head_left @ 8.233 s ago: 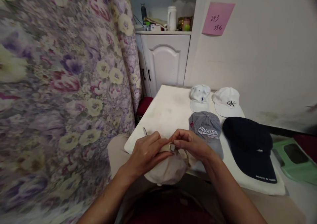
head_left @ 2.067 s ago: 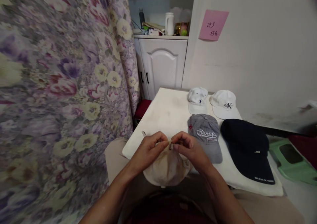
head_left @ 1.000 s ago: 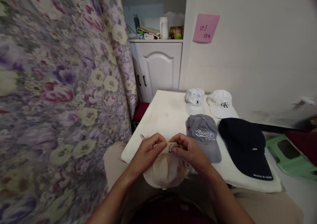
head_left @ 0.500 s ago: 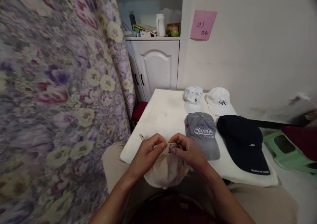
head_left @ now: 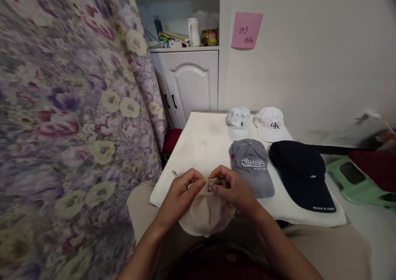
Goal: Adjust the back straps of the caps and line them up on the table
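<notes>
A beige cap (head_left: pixel 208 212) is held at the near edge of the table, its crown toward me. My left hand (head_left: pixel 185 191) pinches the cap's strap from the left, thumb against fingers. From the right, my right hand (head_left: pixel 230 187) grips the strap beside a small metal buckle (head_left: pixel 209 186). The fingertips of both hands are close together at the strap, and part of the cap is hidden behind them. Just right of my right hand lies a grey cap (head_left: pixel 252 170) with white lettering. Past my left hand, the tip of a thin light object (head_left: pixel 175 174) shows on the table.
The white-covered table (head_left: pixel 201 139) also bears a pale blue cap (head_left: pixel 239 123), a white cap (head_left: pixel 271 124) and a large dark cap (head_left: pixel 301 174). A floral curtain (head_left: pixel 77 127) hangs at left. A green stool (head_left: pixel 352 176) stands at right; a white cabinet (head_left: pixel 192 81) is behind.
The view has shifted slightly, moving the background leftward. Both hands keep their hold on the beige cap, and the buckle shows a little more clearly by my right fingers.
</notes>
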`<state>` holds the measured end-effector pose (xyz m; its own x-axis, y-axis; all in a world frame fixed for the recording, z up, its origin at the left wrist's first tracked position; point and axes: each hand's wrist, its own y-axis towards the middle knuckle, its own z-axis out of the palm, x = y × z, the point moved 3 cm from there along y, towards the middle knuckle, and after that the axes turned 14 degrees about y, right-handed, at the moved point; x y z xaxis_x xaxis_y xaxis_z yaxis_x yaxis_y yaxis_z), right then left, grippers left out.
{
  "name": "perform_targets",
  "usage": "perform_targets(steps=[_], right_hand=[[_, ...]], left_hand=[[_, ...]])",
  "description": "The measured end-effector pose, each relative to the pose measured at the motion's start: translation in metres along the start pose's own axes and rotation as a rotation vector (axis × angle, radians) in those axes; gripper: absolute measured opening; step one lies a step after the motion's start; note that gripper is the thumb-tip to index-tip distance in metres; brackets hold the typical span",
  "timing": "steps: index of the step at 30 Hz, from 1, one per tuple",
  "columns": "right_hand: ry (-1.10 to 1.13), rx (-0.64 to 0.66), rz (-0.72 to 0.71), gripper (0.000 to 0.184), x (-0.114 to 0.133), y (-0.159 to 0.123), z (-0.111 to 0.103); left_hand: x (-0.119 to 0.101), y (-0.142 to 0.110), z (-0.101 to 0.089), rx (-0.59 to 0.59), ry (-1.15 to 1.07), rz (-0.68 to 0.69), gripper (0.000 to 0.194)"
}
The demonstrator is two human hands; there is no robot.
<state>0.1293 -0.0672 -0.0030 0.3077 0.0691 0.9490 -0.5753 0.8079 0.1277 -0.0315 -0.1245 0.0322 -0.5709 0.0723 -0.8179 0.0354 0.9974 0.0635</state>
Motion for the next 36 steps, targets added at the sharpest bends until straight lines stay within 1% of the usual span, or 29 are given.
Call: perform_targets(steps=[4, 6, 8, 12, 16, 18, 23, 27, 30, 36], right_hand=[[-0.151, -0.061, -0.072, 0.015, 0.007, 0.0, 0.008], [-0.153, -0.061, -0.072, 0.015, 0.008, -0.001, 0.008], [-0.078, -0.014, -0.027, 0.015, 0.006, -0.003, 0.005], [0.118, 0.112, 0.071, 0.028, -0.001, -0.006, -0.005], [0.201, 0.133, 0.077, 0.032, 0.0, -0.007, -0.01], [0.229, 0.152, 0.075, 0.032, 0.005, -0.006, -0.009], [0.325, 0.23, 0.061, 0.032, 0.025, -0.005, 0.002], [0.456, 0.272, 0.112, 0.033, 0.038, -0.008, 0.007], [0.504, 0.281, 0.142, 0.032, 0.044, -0.01, 0.008], [0.473, 0.268, 0.12, 0.022, 0.052, -0.011, 0.006]], left_hand=[[-0.005, 0.0, 0.001, -0.012, 0.049, 0.025, 0.024], [-0.005, -0.001, 0.0, -0.002, 0.068, 0.028, 0.024], [-0.004, -0.001, -0.001, 0.007, 0.076, 0.022, 0.024], [-0.001, -0.003, -0.005, -0.001, 0.069, 0.005, 0.026], [-0.002, -0.004, -0.011, 0.004, 0.044, -0.016, 0.027], [-0.007, -0.004, -0.014, 0.036, 0.043, -0.008, 0.028], [-0.029, -0.002, -0.018, 0.206, 0.052, 0.048, 0.029], [-0.042, -0.001, -0.016, 0.28, -0.051, 0.054, 0.03], [-0.044, -0.002, -0.014, 0.308, -0.142, 0.013, 0.032], [-0.041, -0.004, -0.014, 0.337, -0.223, -0.057, 0.039]])
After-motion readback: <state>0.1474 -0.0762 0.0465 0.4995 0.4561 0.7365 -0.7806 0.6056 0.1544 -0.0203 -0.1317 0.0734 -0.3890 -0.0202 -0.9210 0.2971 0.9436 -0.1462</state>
